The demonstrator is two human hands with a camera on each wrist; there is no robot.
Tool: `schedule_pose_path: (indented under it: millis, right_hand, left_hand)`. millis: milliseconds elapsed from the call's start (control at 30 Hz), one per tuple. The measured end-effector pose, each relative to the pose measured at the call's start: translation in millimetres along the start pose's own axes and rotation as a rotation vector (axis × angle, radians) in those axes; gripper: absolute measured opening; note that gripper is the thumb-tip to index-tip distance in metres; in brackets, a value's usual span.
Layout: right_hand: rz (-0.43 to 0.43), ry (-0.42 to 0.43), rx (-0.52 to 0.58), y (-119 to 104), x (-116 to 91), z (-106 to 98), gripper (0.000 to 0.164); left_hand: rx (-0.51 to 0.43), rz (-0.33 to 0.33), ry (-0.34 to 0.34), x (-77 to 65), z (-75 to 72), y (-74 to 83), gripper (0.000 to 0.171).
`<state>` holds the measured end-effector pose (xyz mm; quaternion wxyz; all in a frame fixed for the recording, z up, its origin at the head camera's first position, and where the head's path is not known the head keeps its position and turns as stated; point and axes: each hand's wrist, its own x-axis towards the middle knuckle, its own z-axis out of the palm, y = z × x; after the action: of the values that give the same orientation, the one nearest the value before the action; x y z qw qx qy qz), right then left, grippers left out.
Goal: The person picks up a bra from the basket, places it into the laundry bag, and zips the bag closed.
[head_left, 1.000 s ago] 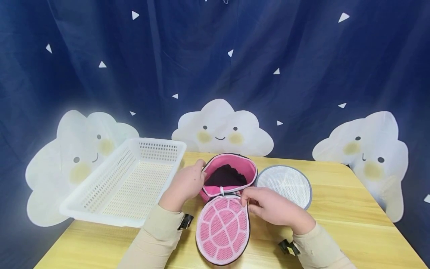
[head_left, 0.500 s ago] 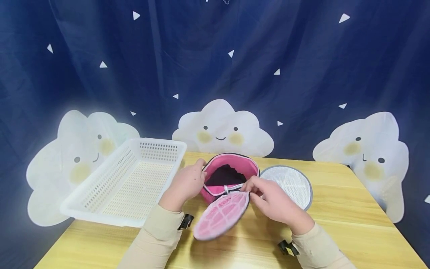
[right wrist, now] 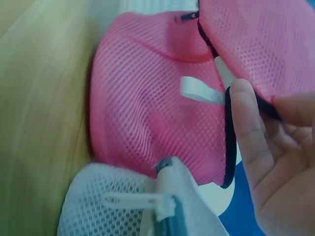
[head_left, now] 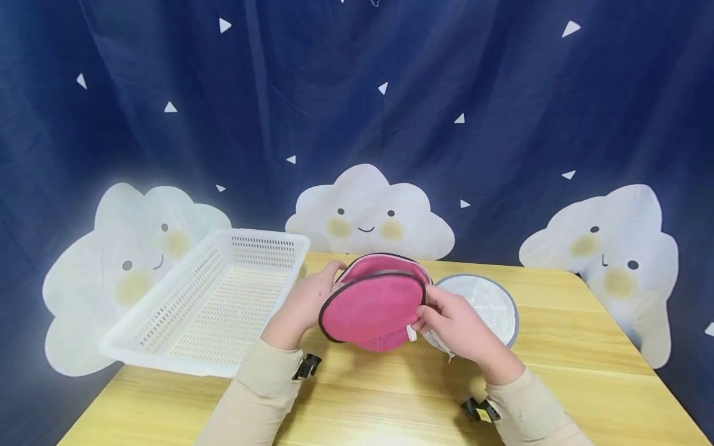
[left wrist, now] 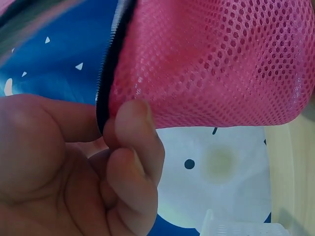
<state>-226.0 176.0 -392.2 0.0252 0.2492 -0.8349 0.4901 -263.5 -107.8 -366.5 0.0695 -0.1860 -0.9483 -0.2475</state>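
Observation:
A pink mesh laundry bag [right wrist: 142, 93] stands on the table, its round lid [head_left: 370, 306] raised and tilted over the opening. My left hand [head_left: 307, 303] pinches the dark zipper edge of the bag's left side between thumb and fingers, as the left wrist view shows close up. At the right, my right hand [head_left: 460, 322] pinches the lid's black-trimmed edge, with a finger by the bag's rim in the right wrist view. A small white loop [right wrist: 202, 90] sticks out from the bag wall there. The lid hides the bag's inside.
Behind my right hand lies a round white mesh bag [head_left: 485, 303] with grey trim. A large white plastic basket [head_left: 290, 291] stands to the left. The wooden table [head_left: 574, 347] ends at a dark blue curtain [head_left: 491, 155] with cloud faces.
The lid has swung up from hanging in front of the bag and now covers most of the opening, lifted by the right hand. The left hand has stayed at the bag's left rim.

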Motion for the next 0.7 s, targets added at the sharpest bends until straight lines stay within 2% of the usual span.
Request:
schedule_pose_path:
  millis: [67, 133, 267, 333, 467, 700]
  right_hand:
    - [0.069, -0.002, 0.122, -1, 1, -3, 0.013]
    - [0.127, 0.009, 0.210, -1, 1, -6, 0.019]
    - [0.198, 0.048, 0.286, 1, 3, -9, 0.018]
    - [0.214, 0.064, 0.298, 3, 4, -8, 0.017]
    - [0.220, 0.094, 0.307, 8, 6, -6, 0.022]
    - [0.202, 0.150, 0.222, 11, 7, -4, 0.057]
  left_hand:
    - [-0.011, 0.024, -0.002, 0.0, -1.1, 0.0, 0.064]
    - [-0.026, 0.019, -0.011, 0.2, -1.9, 0.9, 0.064]
    - [-0.067, -0.057, -0.045, 1.0, -2.6, 4.2, 0.045]
    - [-0.104, -0.098, -0.062, 1.1, -2.7, 5.8, 0.044]
    - [-0.127, -0.122, -0.069, 1.3, -1.9, 6.4, 0.045]
    - [-0.103, -0.130, -0.062, 2.2, -0.5, 5.8, 0.046]
